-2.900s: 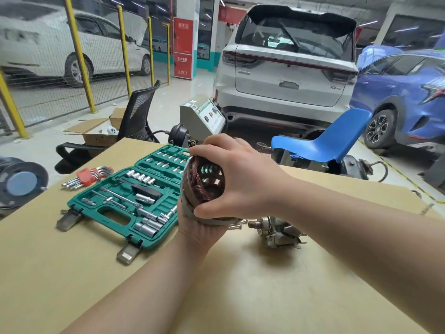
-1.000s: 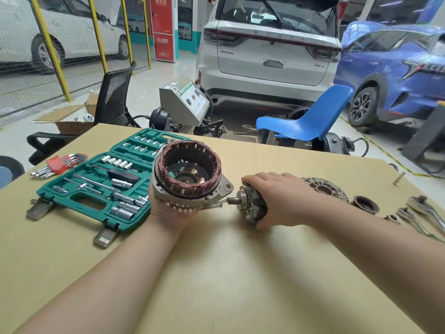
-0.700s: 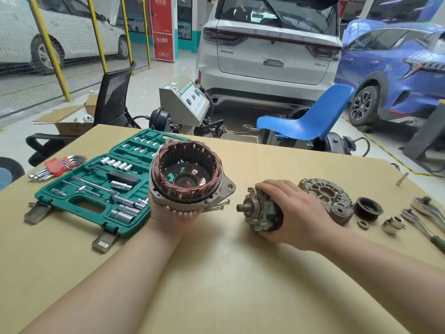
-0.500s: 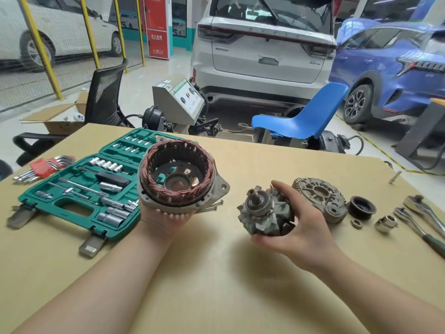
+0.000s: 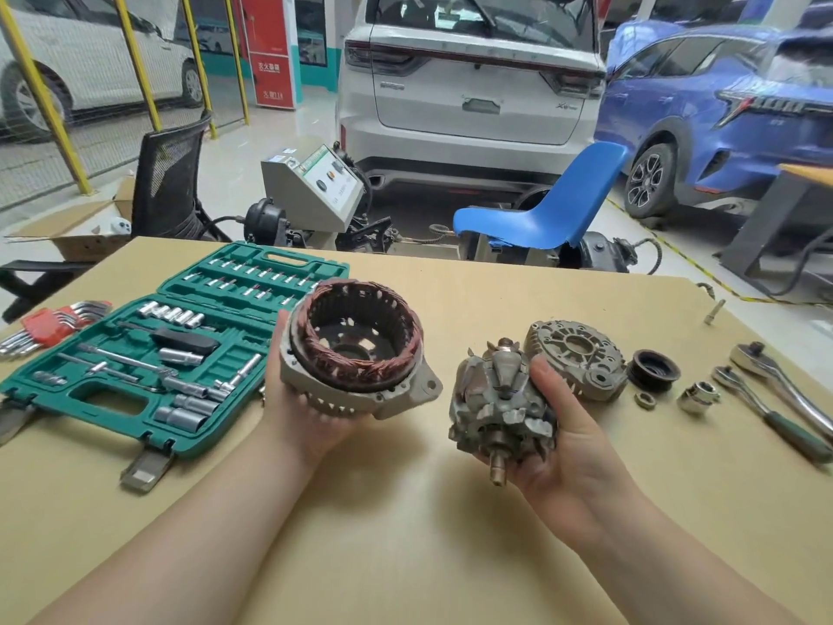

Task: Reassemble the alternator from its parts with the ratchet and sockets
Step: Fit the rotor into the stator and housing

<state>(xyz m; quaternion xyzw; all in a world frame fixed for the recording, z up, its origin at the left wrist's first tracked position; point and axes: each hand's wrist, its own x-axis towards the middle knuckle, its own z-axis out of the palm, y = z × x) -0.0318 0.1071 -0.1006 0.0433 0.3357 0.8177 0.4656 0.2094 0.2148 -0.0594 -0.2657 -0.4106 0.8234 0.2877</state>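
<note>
Left hand: palm up, fingers curled under the alternator housing, holding it off the bench with its open side facing up.
Stator winding: a copper coil ring seated inside the housing, its centre hollow.
Right hand: palm up, thumb and fingers wrapped round the rotor, lifted clear of the bench.
Rotor: claw-pole body tilted, one shaft end pointing toward the camera, the other away.
Hands: apart, side by side, the housing and the rotor not touching.
End cover: grey cast plate lying on the bench just behind the right hand.
Pulley: dark, beside the end cover on its right.
Nut: small, on the bench in front of the pulley.
Socket: loose, right of the nut.
Ratchets: two, lying at the right edge of the bench, handles running toward the camera.
Bolt: lone, far right, well apart from the other parts.
Socket set case: green, open, left of the left hand, sockets and bits in its slots.
Hex key set: red holder, at the far left beside the case.
</note>
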